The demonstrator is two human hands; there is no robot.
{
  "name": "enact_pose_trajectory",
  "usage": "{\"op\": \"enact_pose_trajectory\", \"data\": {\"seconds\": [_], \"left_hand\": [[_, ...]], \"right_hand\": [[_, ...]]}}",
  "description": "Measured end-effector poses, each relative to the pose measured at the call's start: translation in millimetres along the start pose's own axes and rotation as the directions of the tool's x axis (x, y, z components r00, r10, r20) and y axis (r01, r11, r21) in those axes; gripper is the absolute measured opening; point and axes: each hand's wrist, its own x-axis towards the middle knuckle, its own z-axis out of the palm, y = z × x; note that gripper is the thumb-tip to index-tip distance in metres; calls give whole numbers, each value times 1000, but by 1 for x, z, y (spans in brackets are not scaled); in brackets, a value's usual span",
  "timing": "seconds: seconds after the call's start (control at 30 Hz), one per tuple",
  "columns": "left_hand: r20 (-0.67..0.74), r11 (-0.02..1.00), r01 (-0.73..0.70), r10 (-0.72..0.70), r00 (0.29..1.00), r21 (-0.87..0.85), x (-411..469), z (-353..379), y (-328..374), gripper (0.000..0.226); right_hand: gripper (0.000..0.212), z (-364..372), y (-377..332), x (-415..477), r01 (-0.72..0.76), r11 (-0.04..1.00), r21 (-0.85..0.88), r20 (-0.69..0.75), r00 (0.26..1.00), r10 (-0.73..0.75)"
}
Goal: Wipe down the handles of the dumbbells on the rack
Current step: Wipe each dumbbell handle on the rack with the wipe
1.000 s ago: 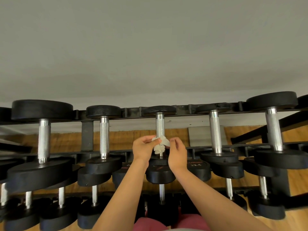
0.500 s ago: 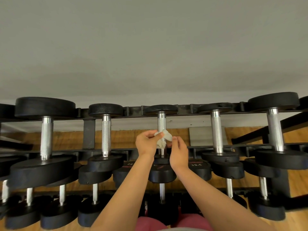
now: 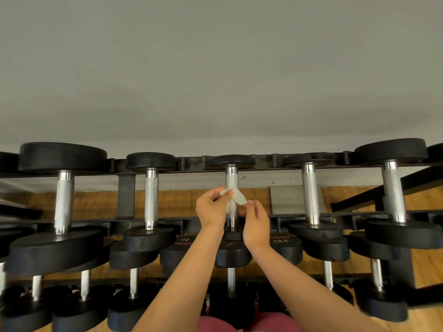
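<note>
Two ends of the white wipe (image 3: 236, 200) are pinched, your left hand (image 3: 211, 209) taking the upper in its fingers, your right hand (image 3: 256, 224) the lower, looping it round the handle (image 3: 231, 178) of the middle dumbbell (image 3: 230, 161) on the top tier of the rack (image 3: 125, 195). Over the last second it has climbed from the handle's near end to its middle, so the lower part looks wiped; the upper stretch and neighbouring handles remain.

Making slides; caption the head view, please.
Left hand and right hand hold a white wipe on the middle dumbbell handle.
</note>
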Motion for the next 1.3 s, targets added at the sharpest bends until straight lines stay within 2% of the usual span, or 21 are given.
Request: {"op": "enact_pose_trajectory", "data": {"seconds": [0.27,0.47,0.57,0.67,0.83,1.0,1.17,1.3], "left_hand": [[-85,997,-32,26,996,-63,0,10,1,12],[-96,999,-28,24,995,-34,8,16,10,12],[-133,996,-17,5,991,-85,5,17,5,16],[-101,990,12,-26,995,-140,9,22,9,20],[-169,990,2,-26,985,-139,15,27,19,13],[-160,988,39,-63,985,-150,16,35,24,22],[-201,981,43,-82,976,-192,15,39,28,13],[-140,978,57,-87,986,-203,17,38,29,20]], "right_hand": [[29,1,1,0,2,1000,-2,-9,1000,-2],[28,-1,0,-1,5,1000,-15,-7,1000,-6],[28,0,-1,0,5,1000,-15,-4,1000,-5],[28,-1,-1,0,8,1000,-10,-3,1000,-8],[30,-1,0,0,8,1000,-11,-2,1000,-8],[29,-1,0,0,5,1000,-8,2,1000,-5],[30,-2,-2,-1,7,1000,-1,5,1000,-7],[29,-2,0,0,5,1000,-1,0,1000,-5]]}}
